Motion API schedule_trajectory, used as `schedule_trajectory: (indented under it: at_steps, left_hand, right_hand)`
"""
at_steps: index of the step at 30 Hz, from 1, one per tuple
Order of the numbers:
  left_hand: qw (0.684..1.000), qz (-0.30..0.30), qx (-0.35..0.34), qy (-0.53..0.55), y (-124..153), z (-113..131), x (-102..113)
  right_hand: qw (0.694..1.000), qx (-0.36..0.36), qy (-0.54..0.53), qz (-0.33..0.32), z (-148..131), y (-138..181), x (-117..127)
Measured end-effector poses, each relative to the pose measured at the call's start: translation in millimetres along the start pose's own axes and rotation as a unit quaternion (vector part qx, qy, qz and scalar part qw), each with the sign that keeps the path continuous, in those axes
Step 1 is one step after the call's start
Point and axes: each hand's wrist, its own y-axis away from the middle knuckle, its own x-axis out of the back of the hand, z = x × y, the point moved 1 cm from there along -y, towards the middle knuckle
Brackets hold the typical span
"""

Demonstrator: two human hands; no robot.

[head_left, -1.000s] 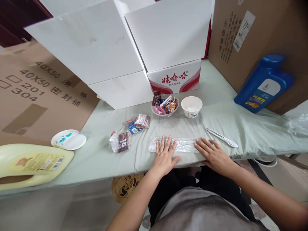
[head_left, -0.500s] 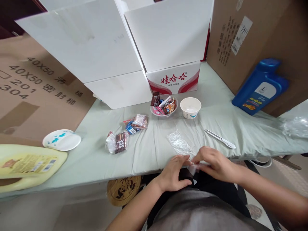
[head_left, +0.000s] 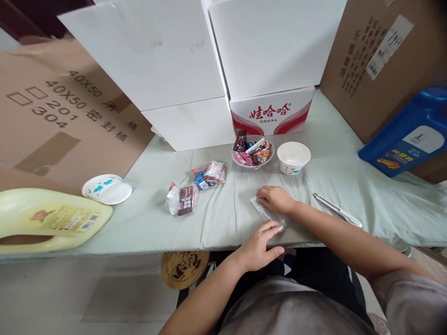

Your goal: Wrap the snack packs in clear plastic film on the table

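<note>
A clear crinkled plastic bag (head_left: 266, 214) lies flat near the table's front edge. My left hand (head_left: 259, 247) rests its fingertips on the near end of the bag, fingers stretched and thumb spread apart. At the far end, my right hand (head_left: 275, 200) has its fingers curled closed over the bag's edge; the fingertips are partly hidden. To the right of that forearm lies a slim white-and-silver utility knife (head_left: 335, 209). Behind the hands stand a white paper bowl (head_left: 293, 158) and a clear bowl (head_left: 253, 164) of wrapped snacks.
Wrapped snack packs (head_left: 187, 200) and more packs (head_left: 211, 175) lie left of the hands. A tipped paper bowl (head_left: 108, 188) and a yellow jug (head_left: 59, 221) are farther left. A blue bottle (head_left: 408, 135) stands right. White boxes (head_left: 272, 111) and brown cartons (head_left: 70, 116) line the back.
My right hand has moved from the near end of the bag to its far end. My left hand stays at the near end. The camera view has shifted slightly.
</note>
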Motion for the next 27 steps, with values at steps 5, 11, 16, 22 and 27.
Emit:
schedule_trajectory:
  at_steps: [5,11,16,22,27]
  left_hand:
    - [0.982,0.178,-0.009,-0.062,-2,1,12]
    - [0.948,0.257,-0.052,-0.182,-28,-18,34]
    - [0.948,0.208,-0.025,-0.239,-39,-32,28]
    - [0.940,0.161,-0.010,-0.300,-36,-32,24]
    - [0.933,0.147,0.000,-0.329,-37,-33,21]
  right_hand:
    - [0.999,0.013,0.035,0.013,-2,4,-7]
    - [0.999,-0.003,-0.036,0.029,5,1,-5]
    - [0.982,-0.116,-0.111,0.103,17,17,23]
    - [0.982,0.177,0.012,0.060,-9,90,20]
    - [0.981,0.142,0.121,0.057,-19,150,-31]
